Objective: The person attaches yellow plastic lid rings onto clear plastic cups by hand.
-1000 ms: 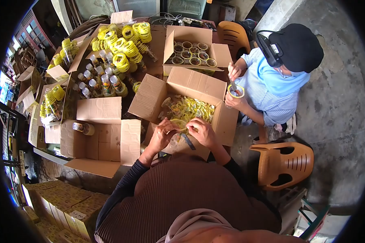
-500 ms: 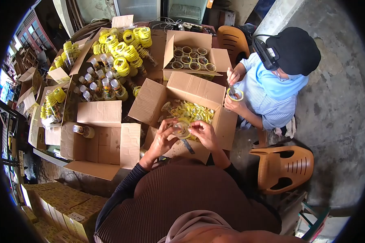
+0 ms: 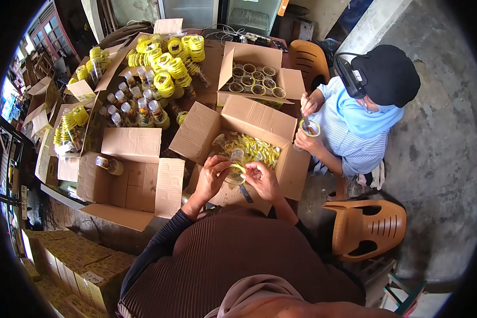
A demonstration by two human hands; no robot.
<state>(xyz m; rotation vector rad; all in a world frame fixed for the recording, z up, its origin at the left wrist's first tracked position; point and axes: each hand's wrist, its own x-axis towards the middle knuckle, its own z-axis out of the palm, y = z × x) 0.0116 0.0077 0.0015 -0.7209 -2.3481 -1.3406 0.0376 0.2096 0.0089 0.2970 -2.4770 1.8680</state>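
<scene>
My left hand point(image 3: 211, 177) and my right hand point(image 3: 263, 181) meet over the front of an open cardboard box point(image 3: 254, 114). Between them is a clear plastic cup point(image 3: 237, 156) with a yellow rim, its narrow end pointing away from me. The fingers of both hands pinch the rim from either side. Yellow strips point(image 3: 262, 148) fill much of the box behind the cup. A dark flat tool point(image 3: 246, 193) lies on the near flap, just below my right hand.
A co-worker point(image 3: 350, 122) at the right holds another cup. An open box of cups point(image 3: 254, 53) stands behind. At the left are clear bottles point(image 3: 143, 108), yellow ring stacks point(image 3: 164, 82) and an open box point(image 3: 132, 143) holding a container. An orange chair point(image 3: 368, 228) stands at the right.
The cup has tipped so that its narrow end points away from me, and both hands have shifted on its rim. The view has shifted slightly.
</scene>
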